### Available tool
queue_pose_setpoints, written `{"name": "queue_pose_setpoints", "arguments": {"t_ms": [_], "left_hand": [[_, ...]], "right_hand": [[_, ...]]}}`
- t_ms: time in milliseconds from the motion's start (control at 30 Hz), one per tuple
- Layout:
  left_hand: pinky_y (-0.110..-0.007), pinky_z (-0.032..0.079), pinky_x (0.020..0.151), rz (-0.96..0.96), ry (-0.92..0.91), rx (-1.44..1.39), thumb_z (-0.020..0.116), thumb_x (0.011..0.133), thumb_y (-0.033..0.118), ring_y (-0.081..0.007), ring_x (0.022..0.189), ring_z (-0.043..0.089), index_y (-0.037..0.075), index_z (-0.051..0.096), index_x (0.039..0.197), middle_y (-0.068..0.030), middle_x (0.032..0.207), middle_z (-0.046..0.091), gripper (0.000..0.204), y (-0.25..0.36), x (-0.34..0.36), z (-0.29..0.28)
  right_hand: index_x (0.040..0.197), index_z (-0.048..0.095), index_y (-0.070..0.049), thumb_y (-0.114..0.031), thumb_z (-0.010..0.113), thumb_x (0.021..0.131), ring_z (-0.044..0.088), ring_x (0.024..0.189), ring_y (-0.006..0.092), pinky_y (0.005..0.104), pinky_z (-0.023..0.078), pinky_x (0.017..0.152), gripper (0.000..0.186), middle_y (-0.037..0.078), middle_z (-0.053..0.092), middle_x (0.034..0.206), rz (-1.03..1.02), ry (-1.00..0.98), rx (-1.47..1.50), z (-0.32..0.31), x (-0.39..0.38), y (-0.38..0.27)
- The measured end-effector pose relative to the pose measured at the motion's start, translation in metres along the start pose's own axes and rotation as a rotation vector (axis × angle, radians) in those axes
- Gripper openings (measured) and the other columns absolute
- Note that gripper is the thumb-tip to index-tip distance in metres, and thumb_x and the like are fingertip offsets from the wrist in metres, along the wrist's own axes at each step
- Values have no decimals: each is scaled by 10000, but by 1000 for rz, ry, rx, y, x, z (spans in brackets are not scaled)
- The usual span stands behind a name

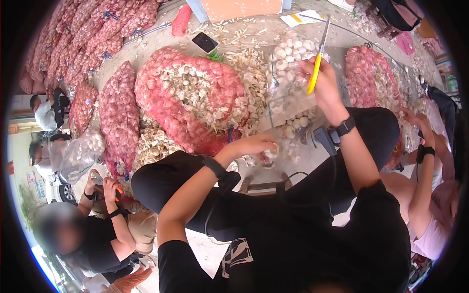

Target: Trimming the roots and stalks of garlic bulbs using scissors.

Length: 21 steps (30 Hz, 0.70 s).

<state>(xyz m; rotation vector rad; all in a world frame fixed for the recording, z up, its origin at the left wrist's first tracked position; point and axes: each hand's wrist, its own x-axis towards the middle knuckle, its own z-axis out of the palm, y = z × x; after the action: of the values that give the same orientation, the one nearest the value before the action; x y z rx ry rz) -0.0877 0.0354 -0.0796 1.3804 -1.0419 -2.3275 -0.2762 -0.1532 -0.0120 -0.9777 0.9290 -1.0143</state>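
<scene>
My right hand [326, 88] is raised over the clear bag, closed on a pair of scissors [315, 77] with yellow handles. The metal blades point up and away from me. Lower and to the left, between my knees, my left hand [255, 146] curls its fingers around a garlic bulb [271, 152], only part of which shows. In front of me a clear plastic bag [271, 105] holds several pale trimmed bulbs. Left of it lies an opened red mesh sack [155, 102], its mouth full of untrimmed garlic.
Garlic skins and cut stems [251, 73] litter the floor around a phone [205, 43]. Full red mesh sacks [117, 112] stand at left, more piled behind [83, 39]. Co-workers sit at left [105, 234] and right [425, 195]. Another red sack [364, 68] lies at right.
</scene>
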Motion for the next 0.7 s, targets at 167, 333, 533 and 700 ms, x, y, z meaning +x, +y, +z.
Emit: {"name": "queue_pose_setpoints", "arguments": {"t_ms": [167,333,533,700], "left_hand": [[-324,568,840,251,240,-331,638,987,237,-209,1007,660,12,535,1318,-107,1192,611,413,-29,30,31],[-335,542,878,434,362,33,651,965,179,-196,1035,648,17,576,1263,-96,1200,620,347,-25,30,-1],[-451,421,1063,460,508,866,710,844,144,-342,1292,487,145,656,1224,-187,1350,518,384,-33,18,10],[-522,319,1144,491,602,1122,731,820,220,-404,1433,309,134,643,1263,-207,1533,331,460,-55,26,13]], "right_hand": [[1016,555,-30,-131,742,889,667,869,168,286,530,799,247,76,643,972,39,9,-25,-5,-3,0],[1026,584,-18,-233,778,872,622,793,143,262,490,716,328,43,638,915,91,-83,-264,-4,-3,-6],[933,650,-5,-395,856,773,489,657,122,310,433,621,469,36,577,709,-84,-394,-1094,18,-10,-16],[935,659,-5,-393,853,777,473,661,106,299,424,618,461,17,553,701,-165,-352,-1053,30,-8,-10]]}}
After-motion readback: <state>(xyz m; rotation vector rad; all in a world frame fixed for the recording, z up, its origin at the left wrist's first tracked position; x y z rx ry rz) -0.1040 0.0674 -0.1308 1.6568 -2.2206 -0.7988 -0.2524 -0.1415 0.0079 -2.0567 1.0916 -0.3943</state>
